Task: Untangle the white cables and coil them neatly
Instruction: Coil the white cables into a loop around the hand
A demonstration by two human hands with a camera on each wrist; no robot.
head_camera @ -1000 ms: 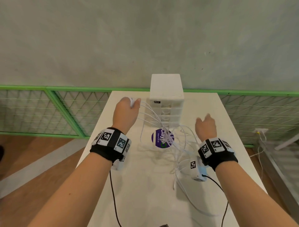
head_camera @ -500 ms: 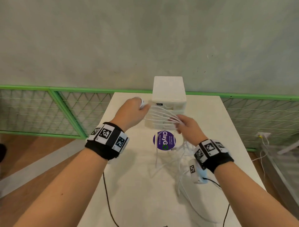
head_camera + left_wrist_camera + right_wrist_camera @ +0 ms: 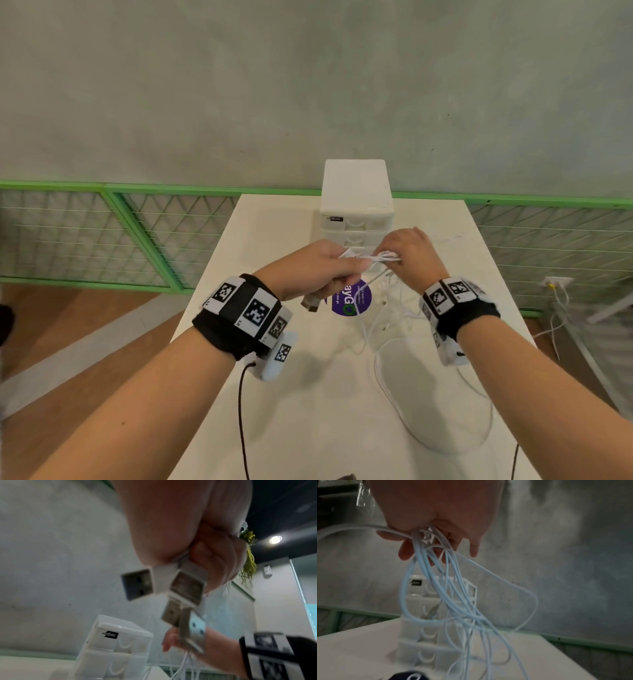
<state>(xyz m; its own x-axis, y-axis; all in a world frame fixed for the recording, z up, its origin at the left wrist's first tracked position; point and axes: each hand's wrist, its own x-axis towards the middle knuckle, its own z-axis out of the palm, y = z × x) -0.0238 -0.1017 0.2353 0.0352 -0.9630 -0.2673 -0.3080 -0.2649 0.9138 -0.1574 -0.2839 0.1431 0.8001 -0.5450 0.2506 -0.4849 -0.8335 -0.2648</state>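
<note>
Left hand [image 3: 310, 270] fingers clamp USB plugs [image 3: 164, 586] | right hand [image 3: 409, 257] fingers bunch white cables [image 3: 453, 595], centre frame above table [image 3: 308, 411] | risk, I judge: pulling apart tightens knots.

Soft daylight — blurred, dim wrist views

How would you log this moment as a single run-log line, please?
left hand: grips USB plugs | right hand: holds white cables | cables: tangled, uncoiled, trailing onto table
</note>
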